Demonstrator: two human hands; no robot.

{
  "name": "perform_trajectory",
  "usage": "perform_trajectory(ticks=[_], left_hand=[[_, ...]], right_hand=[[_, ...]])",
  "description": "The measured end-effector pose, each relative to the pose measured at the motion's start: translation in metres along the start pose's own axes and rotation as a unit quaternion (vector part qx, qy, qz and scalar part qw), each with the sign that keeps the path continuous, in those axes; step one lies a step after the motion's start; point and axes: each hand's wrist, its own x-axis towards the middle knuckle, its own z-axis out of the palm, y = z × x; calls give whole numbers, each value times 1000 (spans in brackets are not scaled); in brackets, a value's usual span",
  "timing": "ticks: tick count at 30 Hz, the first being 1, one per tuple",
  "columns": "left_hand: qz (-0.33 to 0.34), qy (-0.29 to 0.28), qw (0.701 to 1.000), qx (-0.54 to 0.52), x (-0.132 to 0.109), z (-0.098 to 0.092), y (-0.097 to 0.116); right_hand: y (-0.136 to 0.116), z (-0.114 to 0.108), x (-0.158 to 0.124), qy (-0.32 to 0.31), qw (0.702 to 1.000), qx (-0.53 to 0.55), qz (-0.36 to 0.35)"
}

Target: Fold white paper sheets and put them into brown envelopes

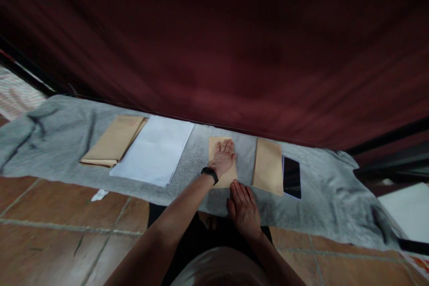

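A small brown paper envelope (223, 179) lies on the grey cloth in front of me. My left hand (224, 157), with a black band at the wrist, rests flat on its upper part, fingers stretched out. At the lower right corner of the envelope, my right hand (243, 203) lies palm down with its fingertips touching the edge; it is open too. To the right sits a stack of brown envelopes (268, 166). A stack of white paper sheets (154, 149) is on the left, beside larger folded brown paper (112, 140).
A dark phone (292, 177) lies right of the envelope stack. Grey cloth (321, 187) covers the narrow table. Behind it hangs a dark red curtain (214, 53). A white scrap (99, 195) is on the tiled floor (50, 205), and a white surface (409, 210) stands at far right.
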Motion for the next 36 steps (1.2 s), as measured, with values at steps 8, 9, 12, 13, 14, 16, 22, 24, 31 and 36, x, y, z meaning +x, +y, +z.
perform_trajectory(ticks=[8, 9, 12, 13, 14, 16, 22, 24, 31, 36], left_hand=[[14, -1, 1000, -8, -31, 4, 12], [16, 0, 1000, -8, -34, 4, 13], [24, 1, 1000, -7, -44, 3, 18], [28, -1, 1000, -6, -48, 2, 19], [33, -3, 999, -7, -52, 1, 20], [43, -8, 999, -9, -61, 0, 22], [69, -6, 997, -33, -87, -3, 24], [76, -6, 996, -43, -95, -6, 23], [143, 1, 988, -58, -130, -22, 20], [173, -2, 983, -55, -149, -24, 16]], right_hand=[[3, 1, -2, -1, 1000, -16, -12], [3, 1, -2, -1, 1000, -18, -13], [3, 1, -2, -2, 1000, -25, -17], [3, 0, -2, -2, 999, -26, -19], [4, 1, -3, -2, 999, -26, -20], [4, 1, -3, -2, 999, -26, -23], [7, 3, -6, -8, 999, -23, -31], [8, 3, -7, -11, 999, -19, -33], [12, 3, -10, -19, 999, -9, -45], [16, 5, -12, -32, 998, -10, -49]])
